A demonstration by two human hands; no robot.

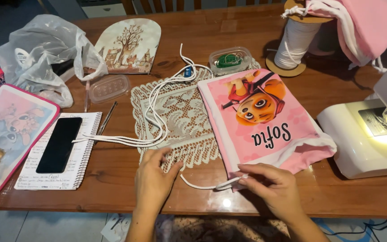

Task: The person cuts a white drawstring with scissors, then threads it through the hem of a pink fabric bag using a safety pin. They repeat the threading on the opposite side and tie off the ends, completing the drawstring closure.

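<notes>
Head view — right hand (272, 188) seemingly pinches white cord (202, 185) at pink bag (260, 121) edge.

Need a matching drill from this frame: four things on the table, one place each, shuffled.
Things:
1. phone
2. cord spool
3. pink bag
4. plastic bag

Places:
A. far left corner of the table
B. lying on the spiral notebook
C. far side of the table, right of the small clear box
D. right of the lace doily, its opening at the right hand

Pairs: 1-B, 2-C, 3-D, 4-A
</notes>
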